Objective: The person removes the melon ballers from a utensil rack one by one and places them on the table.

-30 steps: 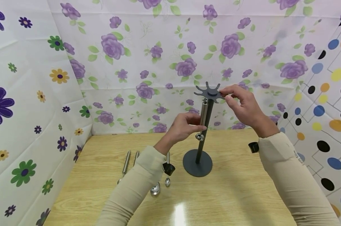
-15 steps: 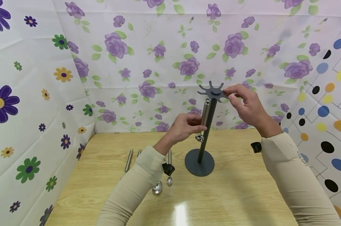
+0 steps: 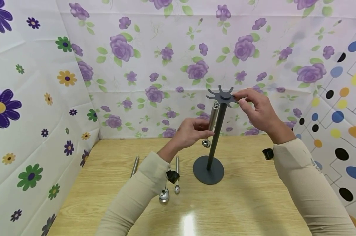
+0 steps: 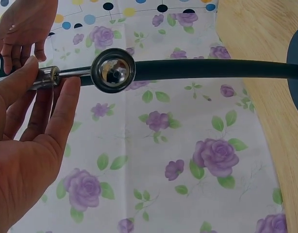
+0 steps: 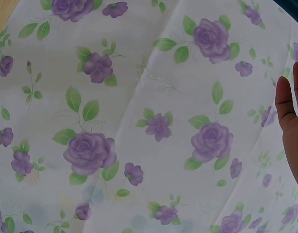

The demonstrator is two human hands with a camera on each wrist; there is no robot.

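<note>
In my left hand (image 3: 191, 133) is a metal melon baller (image 3: 212, 119), pinched by its thick tubular handle with the small round bowl pointing down. The left wrist view shows the bowl (image 4: 113, 71) close up, beyond my fingers. A dark grey utensil stand (image 3: 218, 123) with a round base and curved hook arms on top stands just right of the baller. The handle's looped end is close below the hooks; whether it touches one I cannot tell. My right hand (image 3: 256, 106) pinches the right edge of the stand's top with thumb and forefinger; its wrist view shows only part of the hand.
A larger metal spoon (image 3: 164, 195) and a small spoon (image 3: 177, 189) lie on the wooden table (image 3: 240, 203), left of the stand's base. Another utensil handle (image 3: 134, 166) pokes out from behind my left sleeve. Patterned cloths border the table at the back and both sides.
My left hand has shifted slightly left with the melon baller, whose bowl now sits farther from the pole. The right hand stays at the stand's top. The head view has shifted a little.
</note>
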